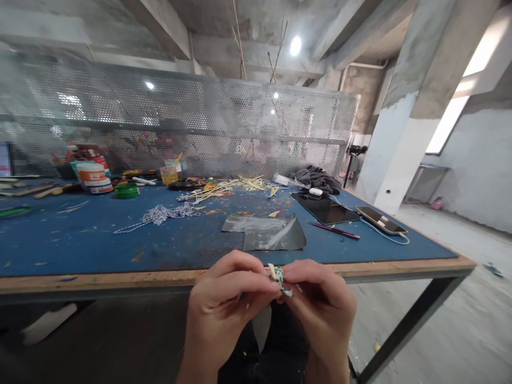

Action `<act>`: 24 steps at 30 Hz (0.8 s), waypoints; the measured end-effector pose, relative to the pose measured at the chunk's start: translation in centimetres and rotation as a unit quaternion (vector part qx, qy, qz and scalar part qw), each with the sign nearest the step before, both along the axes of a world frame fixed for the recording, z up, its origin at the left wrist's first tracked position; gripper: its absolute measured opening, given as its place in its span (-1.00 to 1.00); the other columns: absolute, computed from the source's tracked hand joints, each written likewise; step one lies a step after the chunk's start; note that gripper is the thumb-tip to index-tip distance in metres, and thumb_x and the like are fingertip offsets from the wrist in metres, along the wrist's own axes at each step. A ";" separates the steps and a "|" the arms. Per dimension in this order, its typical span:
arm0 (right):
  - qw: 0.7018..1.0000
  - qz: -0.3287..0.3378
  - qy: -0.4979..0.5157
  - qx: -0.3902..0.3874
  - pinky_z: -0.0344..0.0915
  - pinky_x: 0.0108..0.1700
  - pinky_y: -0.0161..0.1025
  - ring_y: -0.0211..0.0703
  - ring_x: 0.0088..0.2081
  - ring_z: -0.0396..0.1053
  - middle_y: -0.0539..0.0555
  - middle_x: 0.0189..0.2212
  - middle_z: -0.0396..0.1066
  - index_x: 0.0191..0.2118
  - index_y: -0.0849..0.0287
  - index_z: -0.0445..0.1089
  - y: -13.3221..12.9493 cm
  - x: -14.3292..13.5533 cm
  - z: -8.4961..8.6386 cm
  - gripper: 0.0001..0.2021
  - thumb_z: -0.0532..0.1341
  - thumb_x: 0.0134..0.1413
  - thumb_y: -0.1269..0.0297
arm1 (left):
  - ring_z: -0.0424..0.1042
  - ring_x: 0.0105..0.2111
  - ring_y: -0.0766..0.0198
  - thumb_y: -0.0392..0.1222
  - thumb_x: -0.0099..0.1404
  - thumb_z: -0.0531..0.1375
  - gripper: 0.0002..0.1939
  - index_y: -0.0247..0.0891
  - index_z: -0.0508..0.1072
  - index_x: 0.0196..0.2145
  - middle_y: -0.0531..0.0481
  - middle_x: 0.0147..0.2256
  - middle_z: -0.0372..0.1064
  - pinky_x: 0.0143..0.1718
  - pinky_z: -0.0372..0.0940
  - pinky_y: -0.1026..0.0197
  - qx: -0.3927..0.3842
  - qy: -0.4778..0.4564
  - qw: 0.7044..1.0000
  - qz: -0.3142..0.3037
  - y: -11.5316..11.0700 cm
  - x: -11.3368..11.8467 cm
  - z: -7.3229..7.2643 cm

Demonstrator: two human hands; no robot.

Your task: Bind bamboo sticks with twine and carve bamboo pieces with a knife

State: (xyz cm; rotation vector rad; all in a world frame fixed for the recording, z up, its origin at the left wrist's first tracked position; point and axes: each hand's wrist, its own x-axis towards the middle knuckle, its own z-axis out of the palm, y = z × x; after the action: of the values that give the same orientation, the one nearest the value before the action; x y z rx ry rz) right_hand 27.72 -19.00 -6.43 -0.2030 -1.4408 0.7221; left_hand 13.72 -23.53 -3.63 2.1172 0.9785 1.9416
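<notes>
Left hand point(230, 306) and right hand point(320, 309) pinch small green-and-white cord-wrapped piece point(277, 274) between fingertips, just before front edge of blue surface point(160, 250). Cord partly wound, short end loose; completion unclear.

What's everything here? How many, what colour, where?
Table: 1, blue-topped, centre
Perforated screen: 1, grey, behind table
Pillar: 1, grey-white, right
Tubs: count unclear, white-orange, back left
Jar: 1, green, beside tubs
Cord: 1 tangle, whitish, left of sheet
Scraps: many, straw-yellow, back
Sheet: 1, dark grey, beyond hands
Pen: 1, dark red, right
Tablet: 1, black, right
Phone: 1, dark, right
Cloth: 1, grey, back right
Knotted piece: 1, green-white, between hands
Left hand, right hand: 1 each, bare, front
</notes>
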 end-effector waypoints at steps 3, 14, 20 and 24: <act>1.000 0.022 0.008 0.001 0.44 -0.39 -0.32 -0.20 -0.37 0.52 -0.02 -0.36 0.58 -0.19 -0.03 0.52 -0.2 0.1 0.2 -0.70 0.33 0.03 0.55 | 0.45 -0.40 0.36 -0.40 0.19 0.33 -0.83 -0.13 0.57 -0.34 0.05 -0.36 0.41 -0.38 0.38 0.37 0.006 0.024 1.000 0.005 -0.2 0.1 0.2; 0.953 0.205 0.088 -0.205 0.41 -0.57 -0.37 -0.27 -0.57 0.43 -0.02 -0.49 0.51 -0.33 0.09 0.49 -0.8 -1.1 0.1 -0.92 0.38 0.02 0.33 | 0.34 -0.48 0.39 -0.20 0.31 0.25 -0.83 -0.21 0.41 -0.45 0.06 -0.39 0.27 -0.53 0.31 0.40 -0.102 -0.056 0.992 -0.042 -0.3 1.0 0.0; 0.916 0.281 0.074 -0.277 0.31 -0.68 -0.49 -0.34 -0.64 0.37 -0.07 -0.58 0.42 -0.35 0.15 0.42 -0.4 -1.4 0.1 -0.81 0.40 -0.01 0.21 | 0.40 -0.58 0.41 -0.24 0.29 0.25 -0.84 -0.25 0.39 -0.44 0.06 -0.34 0.21 -0.62 0.39 0.36 -0.171 -0.173 0.958 -0.153 -0.1 1.4 -0.2; 0.900 0.320 0.071 -0.286 0.21 -0.72 -0.55 -0.42 -0.66 0.31 -0.09 -0.50 0.42 -0.28 0.11 0.42 -0.4 -1.4 0.4 -0.81 0.38 0.02 0.21 | 0.37 -0.58 0.43 -0.21 0.28 0.27 -0.84 -0.24 0.39 -0.44 0.07 -0.34 0.22 -0.60 0.37 0.36 -0.176 -0.178 0.959 -0.133 -0.1 1.1 -0.5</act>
State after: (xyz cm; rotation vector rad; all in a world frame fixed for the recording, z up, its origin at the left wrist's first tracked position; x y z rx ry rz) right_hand 26.36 -19.35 -6.07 -0.1180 -1.1136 1.6714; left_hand 14.83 -23.61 -4.12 1.5472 0.8407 1.7734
